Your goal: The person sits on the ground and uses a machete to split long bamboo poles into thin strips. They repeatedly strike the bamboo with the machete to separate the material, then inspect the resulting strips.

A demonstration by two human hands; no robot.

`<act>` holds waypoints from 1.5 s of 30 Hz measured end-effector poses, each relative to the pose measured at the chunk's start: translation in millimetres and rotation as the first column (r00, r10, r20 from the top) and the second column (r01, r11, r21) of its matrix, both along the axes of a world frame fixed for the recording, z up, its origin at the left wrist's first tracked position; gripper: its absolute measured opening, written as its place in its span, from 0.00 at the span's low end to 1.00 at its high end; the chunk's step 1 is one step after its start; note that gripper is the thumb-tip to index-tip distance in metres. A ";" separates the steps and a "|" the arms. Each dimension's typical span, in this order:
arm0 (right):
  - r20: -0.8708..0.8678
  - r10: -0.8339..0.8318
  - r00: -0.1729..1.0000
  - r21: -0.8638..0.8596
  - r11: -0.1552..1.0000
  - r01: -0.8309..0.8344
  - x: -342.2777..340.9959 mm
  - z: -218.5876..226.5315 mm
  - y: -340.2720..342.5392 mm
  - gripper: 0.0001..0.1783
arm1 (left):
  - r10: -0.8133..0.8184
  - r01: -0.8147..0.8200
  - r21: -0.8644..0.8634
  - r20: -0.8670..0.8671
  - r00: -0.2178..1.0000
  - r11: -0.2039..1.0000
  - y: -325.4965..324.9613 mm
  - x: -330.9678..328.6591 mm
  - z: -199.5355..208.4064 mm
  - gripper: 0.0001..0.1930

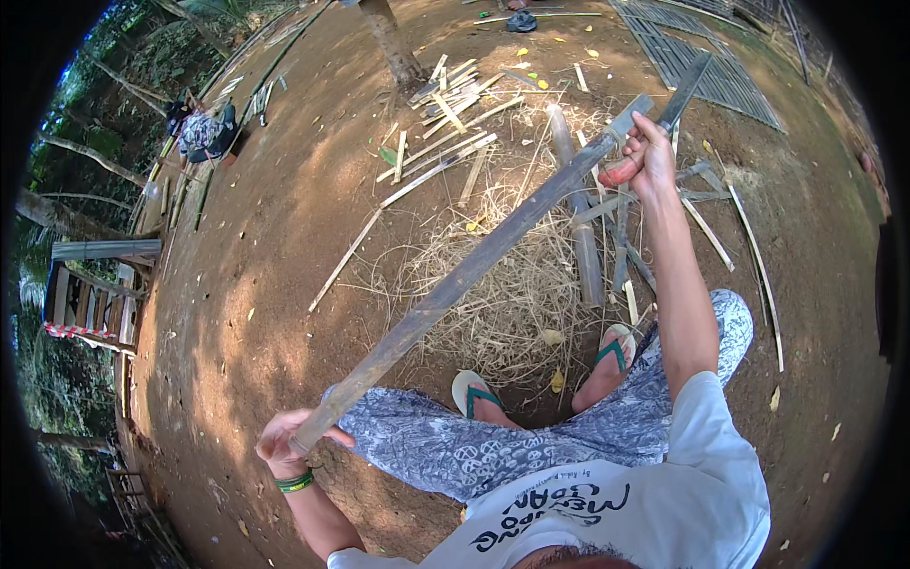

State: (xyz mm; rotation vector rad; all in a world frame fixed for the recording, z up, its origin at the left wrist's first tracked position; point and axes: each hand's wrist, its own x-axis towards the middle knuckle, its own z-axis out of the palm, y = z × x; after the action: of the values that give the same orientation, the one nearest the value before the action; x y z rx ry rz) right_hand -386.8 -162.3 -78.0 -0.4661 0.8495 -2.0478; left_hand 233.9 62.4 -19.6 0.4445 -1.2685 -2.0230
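A long grey-brown length of bamboo (471,268) slants across in front of me, from low left to upper right. Its lower end rests in my left hand (289,441), with the thumb along one side and the fingers partly behind it. Near the upper end, my right hand (648,161) has its fingers against the bamboo. That same hand grips what looks like a machete (686,90), its reddish handle end showing below the fingers and its dark, broad blade pointing up and away. Part of the grip is hidden by the fingers.
Pale shavings (502,294) heap around my sandalled feet. Beyond lie split bamboo strips (455,100) by a tree trunk (391,43), and a thick bamboo pole (580,228) stretches ahead. A slatted bamboo panel (697,57) lies far right. Another person (204,133) sits far left, near a wooden structure (95,294).
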 end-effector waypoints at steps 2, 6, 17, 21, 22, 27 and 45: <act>-0.082 0.030 0.996 0.031 0.999 -0.027 -2.6 14.8 -2.6 0.14 | -0.092 0.085 0.049 0.167 0.982 0.995 -10.8 -9.1 -6.3 0.46; -0.175 0.084 0.981 0.079 0.994 -0.071 12.6 42.7 -4.8 0.13 | -0.217 0.183 0.117 0.518 0.827 0.976 -31.9 -63.4 -24.3 0.30; -0.763 0.043 0.646 0.161 0.979 0.125 50.5 96.0 6.0 0.25 | 0.305 -0.148 -0.290 0.629 0.715 0.945 -63.0 -217.5 -28.6 0.10; -0.945 0.053 0.324 0.089 0.991 0.097 72.4 76.5 40.4 0.22 | 0.380 -0.254 -0.293 0.549 0.745 0.922 -71.0 -241.6 -5.7 0.10; -0.981 0.090 0.169 0.110 0.987 0.114 74.2 65.5 50.1 0.21 | 0.401 -0.280 -0.299 0.512 0.760 0.912 -74.2 -250.9 1.2 0.11; -0.998 0.011 -0.061 0.018 0.991 -0.130 114.3 23.5 81.7 0.11 | 0.464 -0.362 -0.302 0.418 0.781 0.882 -87.7 -277.1 20.2 0.26; -0.984 0.073 -0.162 0.069 0.997 0.030 74.2 37.5 29.8 0.08 | 0.319 -0.323 -0.059 0.402 0.858 0.944 -45.3 -243.3 12.9 0.30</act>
State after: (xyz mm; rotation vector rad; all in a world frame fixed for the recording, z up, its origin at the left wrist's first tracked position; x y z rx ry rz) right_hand -312.6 -132.5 -40.5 -2.2605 1.7426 -1.1332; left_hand -9.4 17.2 -6.7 1.0566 -1.3160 -1.7015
